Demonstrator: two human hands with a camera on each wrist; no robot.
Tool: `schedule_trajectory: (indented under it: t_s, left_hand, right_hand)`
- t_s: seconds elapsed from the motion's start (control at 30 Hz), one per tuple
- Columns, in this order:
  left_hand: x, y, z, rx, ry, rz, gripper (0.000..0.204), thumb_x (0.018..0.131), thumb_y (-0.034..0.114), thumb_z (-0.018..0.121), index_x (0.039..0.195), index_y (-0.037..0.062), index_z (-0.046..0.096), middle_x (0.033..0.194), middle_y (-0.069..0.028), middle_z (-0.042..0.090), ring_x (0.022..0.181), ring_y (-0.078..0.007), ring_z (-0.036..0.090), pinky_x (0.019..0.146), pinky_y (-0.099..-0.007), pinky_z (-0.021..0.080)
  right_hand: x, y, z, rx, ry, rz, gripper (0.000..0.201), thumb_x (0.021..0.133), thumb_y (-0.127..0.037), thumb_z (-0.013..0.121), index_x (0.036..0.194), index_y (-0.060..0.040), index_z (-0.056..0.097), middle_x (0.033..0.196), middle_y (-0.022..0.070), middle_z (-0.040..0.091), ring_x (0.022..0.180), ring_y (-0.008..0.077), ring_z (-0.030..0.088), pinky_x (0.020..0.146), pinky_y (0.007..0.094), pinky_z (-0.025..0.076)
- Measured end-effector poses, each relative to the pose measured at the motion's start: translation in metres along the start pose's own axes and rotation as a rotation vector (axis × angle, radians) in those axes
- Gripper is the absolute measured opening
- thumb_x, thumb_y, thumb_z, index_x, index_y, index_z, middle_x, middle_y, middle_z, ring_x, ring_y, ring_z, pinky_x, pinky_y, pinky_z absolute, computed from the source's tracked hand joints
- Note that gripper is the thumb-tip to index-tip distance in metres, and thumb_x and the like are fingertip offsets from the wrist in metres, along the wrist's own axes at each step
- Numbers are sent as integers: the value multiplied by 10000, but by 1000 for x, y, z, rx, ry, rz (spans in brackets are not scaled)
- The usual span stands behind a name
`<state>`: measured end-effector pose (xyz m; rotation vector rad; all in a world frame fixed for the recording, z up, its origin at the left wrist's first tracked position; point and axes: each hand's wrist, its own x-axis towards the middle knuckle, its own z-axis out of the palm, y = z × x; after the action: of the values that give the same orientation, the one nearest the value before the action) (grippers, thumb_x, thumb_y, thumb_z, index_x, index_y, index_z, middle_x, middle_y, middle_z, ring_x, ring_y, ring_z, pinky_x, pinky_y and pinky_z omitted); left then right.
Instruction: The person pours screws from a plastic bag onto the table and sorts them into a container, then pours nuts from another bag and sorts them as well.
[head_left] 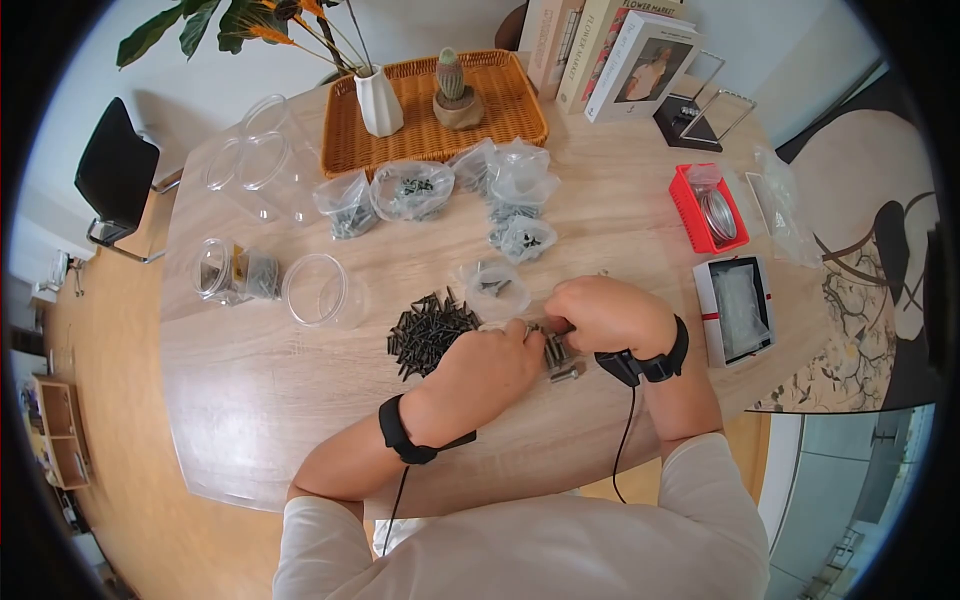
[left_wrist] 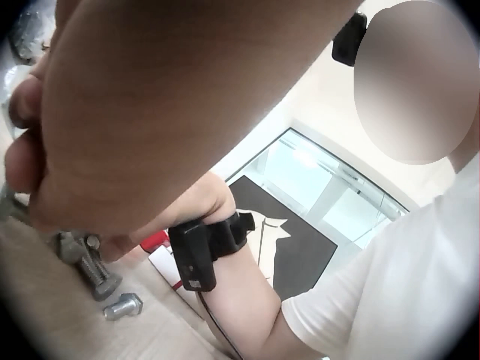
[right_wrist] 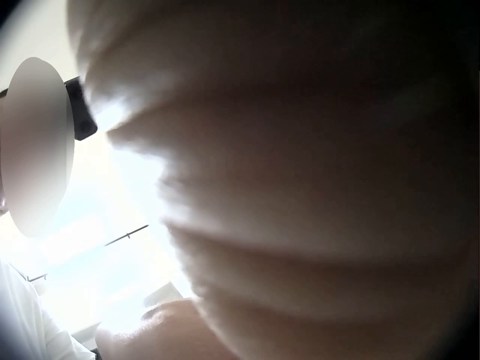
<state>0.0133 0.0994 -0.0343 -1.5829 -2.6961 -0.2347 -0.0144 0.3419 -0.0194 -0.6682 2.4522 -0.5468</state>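
My left hand (head_left: 490, 370) reaches in beside a heap of black screws (head_left: 432, 335), its fingertips right at a small group of silver hex bolts (head_left: 556, 352). From the other side my right hand (head_left: 615, 315) bends its fingers down to the same bolts, close to the left fingertips. One loose hex bolt (left_wrist: 124, 306) lies on the table near the group in the left wrist view. I cannot tell whether either hand pinches a bolt. A clear plastic tub (head_left: 495, 288) with a few dark screws stands just behind the hands. Mostly blurred palm fills the right wrist view.
Bags of hardware (head_left: 412, 190) line the front of a wicker tray (head_left: 345, 150). Clear jars (head_left: 325, 290) stand at the left. A red basket (head_left: 708, 208) and an open white box (head_left: 735, 310) are on the right. Cables trail from both wrist bands.
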Motion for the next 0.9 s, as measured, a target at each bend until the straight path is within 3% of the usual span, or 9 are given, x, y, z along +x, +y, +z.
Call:
schedule_trajectory:
  t_s: [0.3, 0.4, 0.47, 0.5, 0.67, 0.8, 0.9]
  left_hand:
    - [-7, -5, -6, -37, -4, 24, 127, 896, 82, 660, 1013, 35, 651, 946, -110, 636, 791, -236, 728, 599, -336, 580]
    - [-9, -3, -23, -35, -44, 42, 149, 874, 87, 677, 1013, 37, 652, 939, -104, 646, 832, -226, 736, 622, -328, 583]
    - [-13, -11, -36, -132, -105, 49, 149, 899, 112, 708, 1018, 40, 653, 955, -114, 674, 870, -261, 744, 676, -373, 594]
    - [-14, -16, -42, -132, -106, 52, 149, 899, 112, 708, 1018, 40, 653, 955, -114, 674, 870, -261, 744, 676, -373, 594]
    - [-21, -37, -67, -273, -127, -155, 164, 980, 181, 729, 1039, 45, 659, 1014, -113, 724, 934, -353, 737, 782, -480, 584]
    - [-25, -40, -60, -321, -167, -137, 162, 971, 182, 735, 1016, 44, 662, 1003, -113, 729, 935, -354, 740, 780, -480, 583]
    - [-24, -39, -55, -334, -191, -106, 168, 967, 184, 741, 992, 37, 664, 992, -125, 727, 928, -363, 741, 781, -486, 579]
  right_hand:
    - [-14, -19, -24, 4, 88, -1, 146, 793, -95, 750, 900, -20, 684, 880, 167, 719, 857, 376, 703, 748, 431, 558]
    - [-14, -29, -26, 156, 244, -39, 167, 858, -84, 763, 995, -25, 689, 928, 156, 732, 858, 344, 710, 767, 396, 567]
    - [-4, -39, -20, 400, 552, -213, 203, 900, -72, 754, 1093, -32, 707, 916, 152, 723, 836, 367, 705, 758, 455, 572]
    - [-1, -40, -18, 400, 555, -212, 203, 900, -72, 754, 1093, -32, 707, 916, 152, 723, 836, 367, 705, 758, 455, 572]
    - [15, -41, -6, 143, 786, -444, 198, 910, -37, 764, 1104, -50, 723, 1045, 126, 740, 1025, 336, 700, 877, 433, 581]
    - [23, -42, -1, 102, 822, -499, 214, 892, -28, 771, 1097, -60, 721, 1085, 119, 717, 1074, 342, 681, 911, 437, 574]
    - [25, -40, 1, -79, 828, -446, 230, 877, -22, 772, 1098, -54, 717, 1122, 120, 683, 1067, 354, 674, 919, 443, 570]
